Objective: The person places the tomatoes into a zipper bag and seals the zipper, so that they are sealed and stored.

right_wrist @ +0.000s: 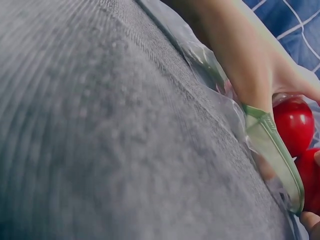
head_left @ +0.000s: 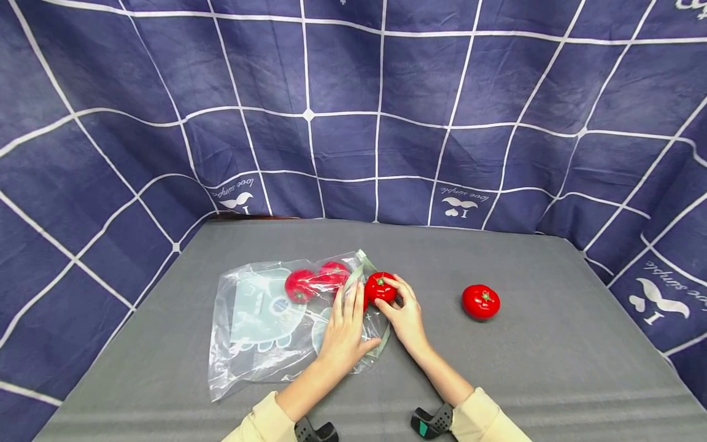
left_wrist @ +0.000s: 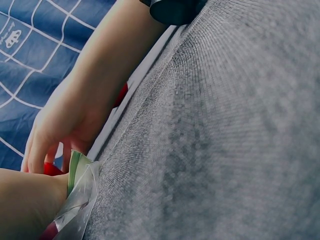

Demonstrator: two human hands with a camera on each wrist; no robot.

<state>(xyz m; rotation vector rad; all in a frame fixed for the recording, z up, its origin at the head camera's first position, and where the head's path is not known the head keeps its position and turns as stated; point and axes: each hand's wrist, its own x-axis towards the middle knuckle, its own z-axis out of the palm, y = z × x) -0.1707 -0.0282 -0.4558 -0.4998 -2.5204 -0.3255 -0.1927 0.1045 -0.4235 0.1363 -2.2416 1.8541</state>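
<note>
A clear zip bag with a pale printed picture and a green-edged mouth lies on its side, mouth to the right. Two tomatoes show through its film. At the mouth, my left hand lies with fingers extended over another tomato, partly hidden in the head view. Right beside that one, my right hand holds a glossy red tomato between thumb and fingers. The green edge of the bag passes close to both hands in the right wrist view.
One more tomato sits on the grey tabletop, to the right of my hands. A blue cloth with white grid lines hangs behind the table and along its sides.
</note>
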